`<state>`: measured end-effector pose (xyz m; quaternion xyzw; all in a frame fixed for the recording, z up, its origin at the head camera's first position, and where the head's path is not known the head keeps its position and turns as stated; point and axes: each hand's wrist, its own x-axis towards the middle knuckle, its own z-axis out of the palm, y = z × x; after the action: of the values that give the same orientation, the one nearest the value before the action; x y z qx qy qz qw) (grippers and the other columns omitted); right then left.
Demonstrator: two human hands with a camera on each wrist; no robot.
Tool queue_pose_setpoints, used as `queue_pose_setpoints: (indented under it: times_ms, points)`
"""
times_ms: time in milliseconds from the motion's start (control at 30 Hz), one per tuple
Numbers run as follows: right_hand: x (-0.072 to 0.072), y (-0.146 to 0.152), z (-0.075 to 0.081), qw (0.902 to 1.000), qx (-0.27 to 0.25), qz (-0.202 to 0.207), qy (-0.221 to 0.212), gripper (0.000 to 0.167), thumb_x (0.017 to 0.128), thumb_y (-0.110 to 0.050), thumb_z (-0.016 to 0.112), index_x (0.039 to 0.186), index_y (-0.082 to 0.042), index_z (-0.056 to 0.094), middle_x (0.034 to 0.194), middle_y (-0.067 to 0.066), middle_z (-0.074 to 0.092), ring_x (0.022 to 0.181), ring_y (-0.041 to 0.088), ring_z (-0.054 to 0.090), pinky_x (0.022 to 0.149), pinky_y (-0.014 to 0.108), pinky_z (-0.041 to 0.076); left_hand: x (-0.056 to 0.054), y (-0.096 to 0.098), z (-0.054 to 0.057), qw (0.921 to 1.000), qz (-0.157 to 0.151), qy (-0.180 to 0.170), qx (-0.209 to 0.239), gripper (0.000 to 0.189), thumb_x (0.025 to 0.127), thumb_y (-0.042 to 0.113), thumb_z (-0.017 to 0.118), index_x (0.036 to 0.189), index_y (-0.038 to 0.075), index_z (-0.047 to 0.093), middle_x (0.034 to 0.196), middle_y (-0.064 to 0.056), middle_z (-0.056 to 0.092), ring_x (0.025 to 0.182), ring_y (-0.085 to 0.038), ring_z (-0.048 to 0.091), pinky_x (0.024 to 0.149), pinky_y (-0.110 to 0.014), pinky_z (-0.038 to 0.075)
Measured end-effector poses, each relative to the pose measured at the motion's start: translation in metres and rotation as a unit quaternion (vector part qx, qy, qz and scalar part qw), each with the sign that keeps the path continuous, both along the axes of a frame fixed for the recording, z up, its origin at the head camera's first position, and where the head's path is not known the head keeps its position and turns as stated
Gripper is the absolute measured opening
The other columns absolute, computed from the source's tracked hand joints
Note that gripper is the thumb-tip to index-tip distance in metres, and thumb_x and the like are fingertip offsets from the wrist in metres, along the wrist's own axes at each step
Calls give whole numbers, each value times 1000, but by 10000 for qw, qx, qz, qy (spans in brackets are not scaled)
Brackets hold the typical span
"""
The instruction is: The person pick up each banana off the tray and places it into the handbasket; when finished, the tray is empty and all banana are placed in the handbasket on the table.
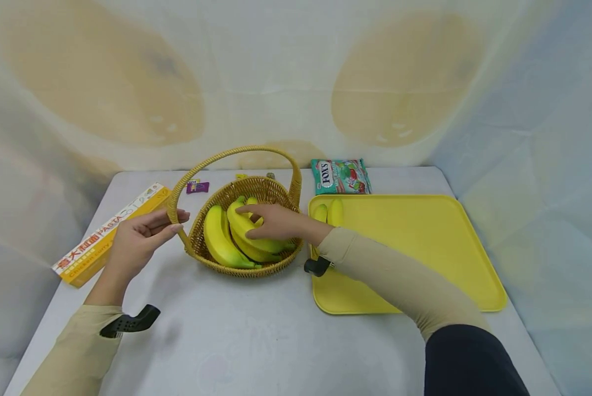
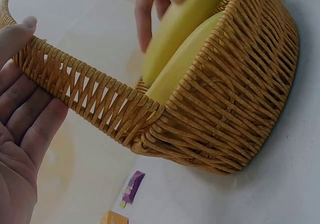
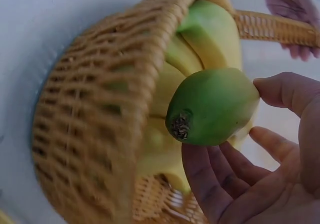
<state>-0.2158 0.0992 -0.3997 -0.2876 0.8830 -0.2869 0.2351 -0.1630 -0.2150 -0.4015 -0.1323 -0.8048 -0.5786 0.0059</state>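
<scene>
A wicker basket (image 1: 236,270) with a tall arched handle (image 1: 248,148) stands on the table, and several bananas (image 1: 218,236) lie in it. My left hand (image 1: 135,239) holds the handle's left side low down, thumb on one face and fingers on the other. Over the basket, my right hand (image 1: 280,223) grips a banana (image 3: 215,104) between thumb and fingers. That banana's green, dark-tipped end faces the right wrist camera, above the other bananas. In the left wrist view, its yellow side slopes down behind the basket rim (image 2: 192,74).
Right of the basket lies a yellow tray (image 1: 405,253) with small bananas (image 1: 335,212) at its left end, partly behind my right forearm. A teal candy bag (image 1: 341,177) lies behind the tray. Left are a pasta box (image 1: 115,234) and a purple-wrapped sweet (image 1: 197,187).
</scene>
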Motion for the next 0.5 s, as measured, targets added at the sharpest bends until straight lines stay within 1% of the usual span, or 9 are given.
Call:
queue_pose_setpoints:
  times_ms: [67, 200, 367, 500]
  points:
    - [1, -7, -4, 10000, 69, 4, -13, 65, 100, -34, 64, 159, -25, 37, 142, 11, 58, 119, 18, 61, 96, 30, 51, 0, 0, 0, 10000, -12, 5, 29, 34, 97, 12, 70, 129, -1, 67, 116, 2, 75, 109, -6, 70, 92, -15, 52]
    - [3, -17, -7, 9998, 196, -5, -92, 70, 99, -36, 68, 160, -25, 35, 142, 9, 58, 114, 16, 62, 93, 27, 52, -1, 0, -1, 9999, -52, -13, 122, 34, 97, 11, 71, 128, -2, 67, 116, 2, 75, 109, -7, 70, 92, -16, 53]
    - [5, -21, -6, 9997, 214, 69, -107, 75, 98, -35, 70, 161, -25, 31, 143, 8, 58, 122, 18, 60, 96, 26, 51, 0, 0, 0, 9999, -39, -2, 110, 34, 97, 11, 71, 128, -3, 67, 115, 3, 75, 109, -6, 70, 92, -16, 53]
    - [7, -16, -7, 9999, 137, 7, -60, 75, 99, -36, 68, 162, -25, 29, 144, 9, 57, 121, 20, 60, 96, 28, 51, 0, 0, 0, 10000, -34, -8, 93, 34, 97, 11, 71, 129, -2, 67, 115, 4, 75, 108, -6, 70, 92, -15, 53]
